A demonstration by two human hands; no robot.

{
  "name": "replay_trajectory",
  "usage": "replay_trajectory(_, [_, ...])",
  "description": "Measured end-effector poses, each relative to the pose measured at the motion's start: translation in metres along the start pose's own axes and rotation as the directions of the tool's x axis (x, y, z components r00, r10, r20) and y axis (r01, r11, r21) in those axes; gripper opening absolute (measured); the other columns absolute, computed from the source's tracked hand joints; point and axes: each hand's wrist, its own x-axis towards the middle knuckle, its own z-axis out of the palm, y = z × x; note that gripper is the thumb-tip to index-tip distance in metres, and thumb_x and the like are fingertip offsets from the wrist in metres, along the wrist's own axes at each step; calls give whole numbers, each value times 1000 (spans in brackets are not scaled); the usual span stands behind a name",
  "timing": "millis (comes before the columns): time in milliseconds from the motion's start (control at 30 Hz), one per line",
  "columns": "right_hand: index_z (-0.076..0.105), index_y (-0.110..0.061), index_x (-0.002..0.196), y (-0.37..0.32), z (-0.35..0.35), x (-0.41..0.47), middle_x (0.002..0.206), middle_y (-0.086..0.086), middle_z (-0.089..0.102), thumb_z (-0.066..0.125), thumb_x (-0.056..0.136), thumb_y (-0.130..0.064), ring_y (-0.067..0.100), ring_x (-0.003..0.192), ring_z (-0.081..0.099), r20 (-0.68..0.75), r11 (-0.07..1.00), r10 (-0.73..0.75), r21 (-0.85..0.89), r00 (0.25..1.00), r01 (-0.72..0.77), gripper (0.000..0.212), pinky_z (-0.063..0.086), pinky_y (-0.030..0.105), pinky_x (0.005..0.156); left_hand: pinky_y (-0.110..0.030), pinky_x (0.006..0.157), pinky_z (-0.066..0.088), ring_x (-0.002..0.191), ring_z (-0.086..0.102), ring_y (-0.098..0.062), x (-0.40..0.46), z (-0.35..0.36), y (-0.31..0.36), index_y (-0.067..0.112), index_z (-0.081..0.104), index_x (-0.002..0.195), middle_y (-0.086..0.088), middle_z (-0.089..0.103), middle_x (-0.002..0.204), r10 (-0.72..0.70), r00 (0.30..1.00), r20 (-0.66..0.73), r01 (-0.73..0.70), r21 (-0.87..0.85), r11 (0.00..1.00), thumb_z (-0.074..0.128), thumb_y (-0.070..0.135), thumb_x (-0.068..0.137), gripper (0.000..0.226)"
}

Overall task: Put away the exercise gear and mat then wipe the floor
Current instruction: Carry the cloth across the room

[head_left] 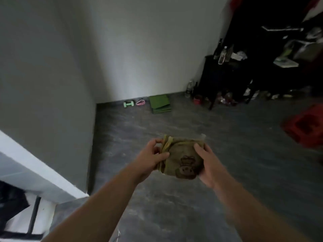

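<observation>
— How do we have our arms?

— Both bare forearms reach forward and angle inward, so our hands meet at chest height out in front of us.

— And our left hand?

— Its fingers curl and pinch the left edge of the folded olive-brown cloth with a dark printed figure.

— Our right hand?

— It cups the cloth's right side, thumb lying on top, fingers underneath.

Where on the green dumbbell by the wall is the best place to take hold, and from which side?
Probably the narrow middle bar of the green dumbbell, taken from above. It lies flat on the floor close to the wall, its two heads sideways, so fingers can wrap the bar between them.
</observation>
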Motion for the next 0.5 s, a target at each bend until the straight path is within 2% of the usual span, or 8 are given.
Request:
replay_trajectory(67, [61,-2,126,-22,-20,20,122,22,67,53,95,-17,39,111,65,94,986,141,74,986,-148,35,58,52,85,-55,84,57,102,66,-41,37,22,11,17,57,118,-25,64,114,-10,1000,19,10,7,1000,69,2,88,35])
replay_trajectory(133, [61,2,124,-38,-34,47,120,24,67,51,92,-6,39,106,67,91,977,204,41,975,-209,35,60,49,76,-56,84,56,99,67,-40,75,38,20,19,59,114,-24,65,109,-10,1000,25,9,68,998,71,5,87,32])
replay_trajectory(200, [62,1,124,-52,-42,79,115,23,70,50,94,2,37,100,70,21,982,190,-2,982,-190,32,61,48,71,-56,82,57,94,69,-37,112,45,25,21,60,111,-23,66,105,-15,999,28,11,149,989,73,10,86,30])
replay_trajectory(333, [62,-6,123,-83,-49,151,110,20,72,50,98,0,34,96,72,-43,993,94,-64,995,-97,28,60,53,77,-49,82,58,89,69,-25,195,46,35,25,57,114,-12,67,103,-11,999,41,-4,367,930,71,22,89,29])
replay_trajectory(433, [63,-11,118,-112,-50,208,101,12,75,50,99,-1,25,85,74,-117,992,32,-114,993,-46,25,61,42,67,-41,87,55,100,65,-21,270,38,50,24,48,131,-3,60,118,-20,995,101,-40,558,829,64,33,93,42])
replay_trajectory(500, [63,-10,117,-134,-53,246,107,17,73,48,100,0,31,91,73,-144,995,0,-101,990,-15,25,60,49,76,-38,93,52,110,60,-19,322,30,63,23,42,139,-3,55,131,5,986,167,-113,644,757,59,35,96,48])
